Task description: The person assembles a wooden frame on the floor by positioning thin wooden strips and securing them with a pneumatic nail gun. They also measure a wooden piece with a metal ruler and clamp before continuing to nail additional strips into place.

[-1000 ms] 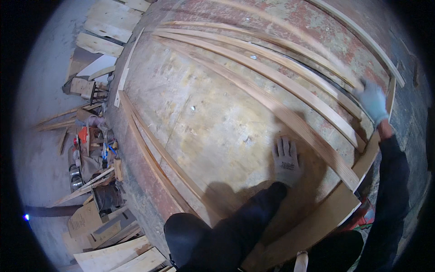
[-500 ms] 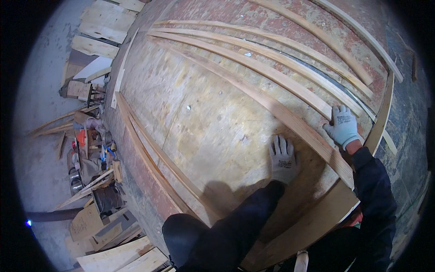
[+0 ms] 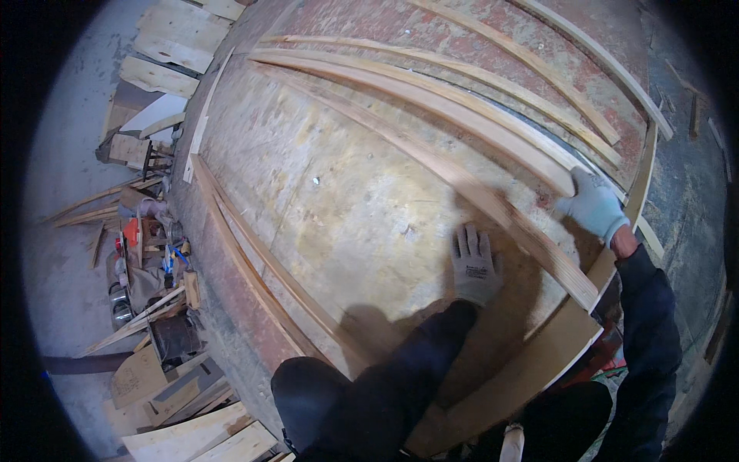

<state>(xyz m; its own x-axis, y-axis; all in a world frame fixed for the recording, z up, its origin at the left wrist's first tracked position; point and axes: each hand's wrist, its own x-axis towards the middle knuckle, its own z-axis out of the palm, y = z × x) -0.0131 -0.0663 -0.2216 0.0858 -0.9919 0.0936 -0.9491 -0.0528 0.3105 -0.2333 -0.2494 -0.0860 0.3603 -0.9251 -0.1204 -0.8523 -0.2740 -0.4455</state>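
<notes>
My left hand (image 3: 475, 269), in a pale work glove, lies flat on the worn wooden panel (image 3: 346, 223), its fingers stretched out. My right hand (image 3: 594, 205), also gloved, is curled at the near end of a long wooden strip (image 3: 462, 125); its fingertips are partly hidden. That strip lies close along a paler wooden strip (image 3: 493, 108) on its right. Between my hands another long wooden strip (image 3: 462, 181) runs from the far left to a crosswise board (image 3: 508, 381) at the near edge.
Further strips lie to the right, among them a pale wooden strip (image 3: 531, 50). Two narrow strips (image 3: 254, 254) lie along the panel's left side. On the floor at left are cut wood sheets (image 3: 181, 38), a cardboard piece (image 3: 137, 377) and jumbled scraps and tools.
My right hand has closed at the strip's end and shifted it rightward against the paler strip, narrowing the gap. My left hand stays flat on the panel. The whole view has shifted slightly.
</notes>
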